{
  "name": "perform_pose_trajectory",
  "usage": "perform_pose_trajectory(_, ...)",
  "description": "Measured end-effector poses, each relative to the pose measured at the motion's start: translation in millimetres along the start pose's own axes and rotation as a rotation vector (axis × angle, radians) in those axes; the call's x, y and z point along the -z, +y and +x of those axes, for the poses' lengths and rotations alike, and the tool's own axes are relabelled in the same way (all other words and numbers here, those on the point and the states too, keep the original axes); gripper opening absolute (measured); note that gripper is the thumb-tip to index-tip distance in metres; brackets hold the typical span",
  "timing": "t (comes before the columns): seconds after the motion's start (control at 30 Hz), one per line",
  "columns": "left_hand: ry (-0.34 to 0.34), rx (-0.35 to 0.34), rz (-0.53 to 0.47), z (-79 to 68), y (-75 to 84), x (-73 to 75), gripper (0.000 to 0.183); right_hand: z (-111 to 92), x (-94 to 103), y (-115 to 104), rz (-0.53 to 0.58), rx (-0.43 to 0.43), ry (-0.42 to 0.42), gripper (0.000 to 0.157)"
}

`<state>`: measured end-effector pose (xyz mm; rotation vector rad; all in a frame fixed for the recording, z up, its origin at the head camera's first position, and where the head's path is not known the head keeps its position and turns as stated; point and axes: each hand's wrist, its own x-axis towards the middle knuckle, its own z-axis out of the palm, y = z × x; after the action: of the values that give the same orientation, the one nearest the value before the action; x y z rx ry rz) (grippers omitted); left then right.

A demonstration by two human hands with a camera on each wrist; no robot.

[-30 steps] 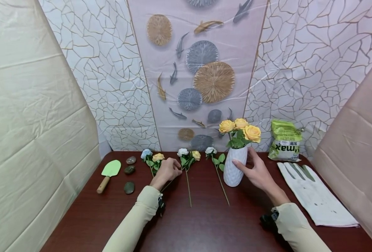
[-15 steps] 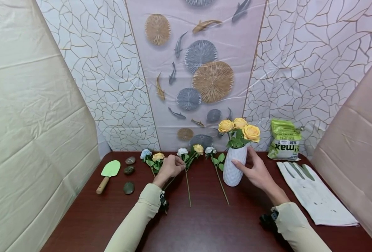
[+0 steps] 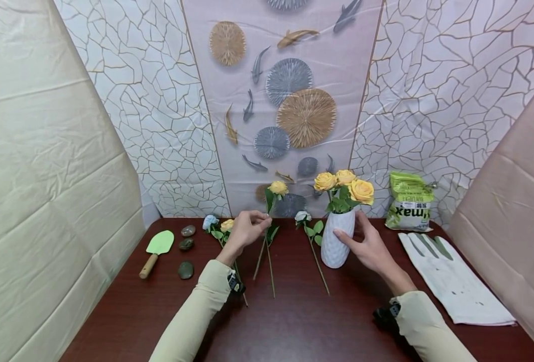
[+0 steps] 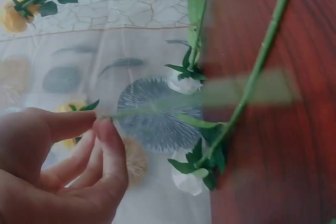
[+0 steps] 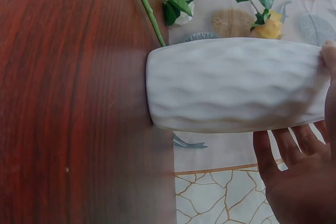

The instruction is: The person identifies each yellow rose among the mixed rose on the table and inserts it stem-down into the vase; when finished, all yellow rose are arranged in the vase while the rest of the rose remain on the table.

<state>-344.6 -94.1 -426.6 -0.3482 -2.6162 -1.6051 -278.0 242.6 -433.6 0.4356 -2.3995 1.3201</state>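
In the head view my left hand (image 3: 248,230) pinches the stem of a yellow rose (image 3: 278,188) between thumb and forefinger. The bloom points up and the stem slants down toward the table; in the left wrist view this stem is blurred. Below it lies a white rose (image 4: 186,174), whose bloom the hand hides in the head view. My right hand (image 3: 371,247) grips a white textured vase (image 3: 336,246), thumb on the near side and fingers round the far side. Several yellow roses (image 3: 344,187) stand in the vase. Another white rose (image 3: 303,216) lies just left of it.
A blue rose (image 3: 210,221) and a yellow rose (image 3: 226,225) lie left of my left hand. Farther left are a green trowel (image 3: 160,242) and three stones (image 3: 186,270). At right lie a green bag (image 3: 409,203) and white gloves (image 3: 456,281) on the table.
The yellow rose in my left hand has risen off the table and swung more upright, now above the white rose. The right hand and vase have stayed put.
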Motion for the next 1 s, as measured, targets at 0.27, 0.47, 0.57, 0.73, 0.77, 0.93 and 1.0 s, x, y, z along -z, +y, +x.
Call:
perform_pose_trajectory(0.27, 0.062, -0.157, -0.222, 3.0, 27.0, -19.3, 0.019, 3, -4.9, 23, 0.006, -0.005, 0.009, 0.056)
perform_pose_trajectory(0.47, 0.139, -0.291, -0.388, 6.2, 54.7, -35.0, 0.023, 4, -5.2, 24, 0.010, -0.005, 0.013, 0.055)
perform_pose_trajectory(0.57, 0.199, -0.324, -0.439, 7.0, 71.1, -40.1, 0.024, 4, -5.4, 24, 0.014, -0.006, 0.009, 0.055)
perform_pose_trajectory(0.73, 0.292, -0.381, -0.519, 3.3, 102.2, -44.1, 0.021, 3, -4.5, 23, 0.019, 0.011, 0.007, 0.057)
perform_pose_trajectory(0.77, 0.309, -0.394, -0.533, 1.7, 108.0, -44.4, 0.021, 3, -4.5, 22, 0.024, 0.011, 0.011, 0.057)
perform_pose_trajectory(0.93, 0.362, -0.467, -0.653, -5.3, 125.9, -45.8, 0.020, 3, -5.1, 23, 0.033, 0.015, 0.009, 0.057)
perform_pose_trajectory(1.0, 0.385, -0.491, -0.683, -6.1, 127.6, -47.0, 0.020, 3, -5.6, 23, 0.037, 0.011, 0.010, 0.057)
